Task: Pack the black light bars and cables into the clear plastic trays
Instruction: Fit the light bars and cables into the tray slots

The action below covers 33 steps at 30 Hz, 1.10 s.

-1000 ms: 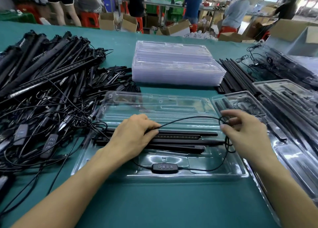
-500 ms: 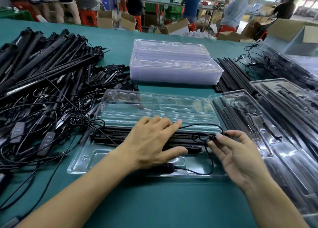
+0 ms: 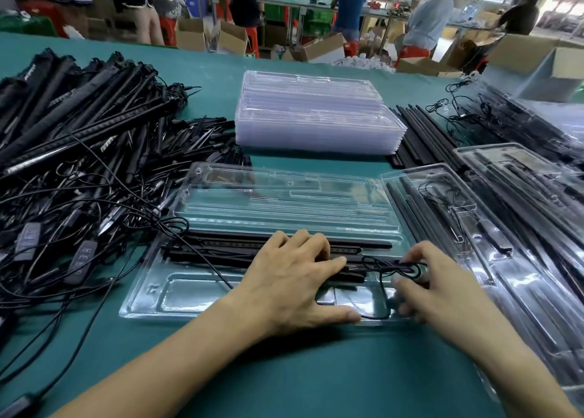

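An open clear plastic tray (image 3: 164, 294) lies in front of me on the green table, its lid (image 3: 284, 196) folded back. Several black light bars (image 3: 221, 250) lie across the tray's middle. My left hand (image 3: 294, 278) rests flat on the bars, fingers straight, thumb on the tray's front edge. My right hand (image 3: 423, 285) pinches a coiled black cable (image 3: 395, 267) at the bars' right end, fingers curled round it. The cable's controller is hidden under my left hand.
A big heap of loose light bars and cables (image 3: 79, 165) fills the left. A stack of empty clear trays (image 3: 316, 117) stands behind. Packed trays (image 3: 505, 228) and loose black bars (image 3: 423, 133) lie on the right. People and cardboard boxes are beyond the table.
My right hand has gathered the wide cable loop into a small coil and moved down onto the tray. My left hand has slid forward to lie flat over the bars and controller.
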Each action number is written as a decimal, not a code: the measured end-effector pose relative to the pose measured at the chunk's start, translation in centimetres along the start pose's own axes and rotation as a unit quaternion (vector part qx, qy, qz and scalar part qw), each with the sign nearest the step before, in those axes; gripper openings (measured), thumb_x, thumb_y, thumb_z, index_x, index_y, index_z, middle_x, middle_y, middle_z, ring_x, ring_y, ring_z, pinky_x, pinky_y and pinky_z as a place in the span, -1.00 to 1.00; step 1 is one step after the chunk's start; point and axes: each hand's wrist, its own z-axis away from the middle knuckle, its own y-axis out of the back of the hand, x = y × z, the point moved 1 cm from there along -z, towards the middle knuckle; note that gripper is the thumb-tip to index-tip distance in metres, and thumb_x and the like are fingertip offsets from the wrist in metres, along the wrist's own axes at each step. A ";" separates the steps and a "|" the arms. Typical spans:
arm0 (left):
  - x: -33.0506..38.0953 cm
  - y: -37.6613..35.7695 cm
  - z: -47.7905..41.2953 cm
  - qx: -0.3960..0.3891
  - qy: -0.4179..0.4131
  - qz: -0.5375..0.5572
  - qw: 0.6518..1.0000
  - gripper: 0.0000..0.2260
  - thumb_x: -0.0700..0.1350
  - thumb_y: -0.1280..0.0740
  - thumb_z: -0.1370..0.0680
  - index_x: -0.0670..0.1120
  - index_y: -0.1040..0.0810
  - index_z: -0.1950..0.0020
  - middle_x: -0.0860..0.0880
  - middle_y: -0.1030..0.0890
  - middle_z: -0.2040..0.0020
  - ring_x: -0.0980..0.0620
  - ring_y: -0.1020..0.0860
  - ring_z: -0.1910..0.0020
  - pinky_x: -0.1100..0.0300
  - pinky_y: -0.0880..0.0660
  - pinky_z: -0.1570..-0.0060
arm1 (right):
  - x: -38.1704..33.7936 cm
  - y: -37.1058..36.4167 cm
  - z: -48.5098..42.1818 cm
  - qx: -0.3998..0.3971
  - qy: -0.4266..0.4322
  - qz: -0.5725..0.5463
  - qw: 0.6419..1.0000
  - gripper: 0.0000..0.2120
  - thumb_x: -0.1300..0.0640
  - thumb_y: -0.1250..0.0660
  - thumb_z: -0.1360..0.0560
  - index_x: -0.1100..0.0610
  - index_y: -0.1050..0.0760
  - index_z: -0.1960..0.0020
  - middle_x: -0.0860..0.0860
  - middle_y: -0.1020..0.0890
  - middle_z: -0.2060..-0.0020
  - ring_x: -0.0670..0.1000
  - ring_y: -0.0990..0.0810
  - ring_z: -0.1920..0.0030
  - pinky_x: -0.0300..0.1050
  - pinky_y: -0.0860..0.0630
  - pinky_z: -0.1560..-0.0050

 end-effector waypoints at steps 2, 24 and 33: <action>0.0 -0.1 0.1 0.014 -0.008 -0.012 1.000 -0.26 0.53 0.06 -0.44 0.12 -0.52 -0.35 0.07 -0.47 -0.06 0.04 -0.42 -0.01 0.06 -0.38 -0.03 | -0.3 -0.2 -0.3 -0.021 0.005 0.064 0.998 -0.87 0.02 -0.32 -0.55 -0.11 -0.37 0.03 -0.06 -0.66 0.43 -0.17 -0.59 0.43 -0.25 -0.45 0.36; -1.7 0.3 -0.4 0.026 0.091 0.363 0.927 -0.95 -0.12 -0.53 -0.46 -0.04 -0.74 0.09 0.10 -0.59 0.04 0.21 -0.55 0.02 0.41 -0.43 -0.01 | 0.0 -1.3 0.3 0.074 0.036 -0.203 0.976 -0.43 0.41 -0.34 -0.38 -0.24 -0.51 -0.09 0.10 -0.59 0.37 0.02 -0.49 0.50 -0.17 -0.42 0.44; -2.3 0.1 -0.2 0.008 0.110 0.249 0.962 -0.66 0.18 -0.46 -0.45 0.10 -0.62 -0.16 0.16 -0.52 -0.09 0.13 -0.40 -0.11 0.18 -0.36 -0.21 | -0.6 -1.8 0.1 -0.067 0.067 -0.292 0.952 -0.53 0.48 -0.40 -0.41 -0.08 -0.60 -0.04 0.04 -0.61 0.35 -0.05 -0.48 0.35 -0.26 -0.42 0.31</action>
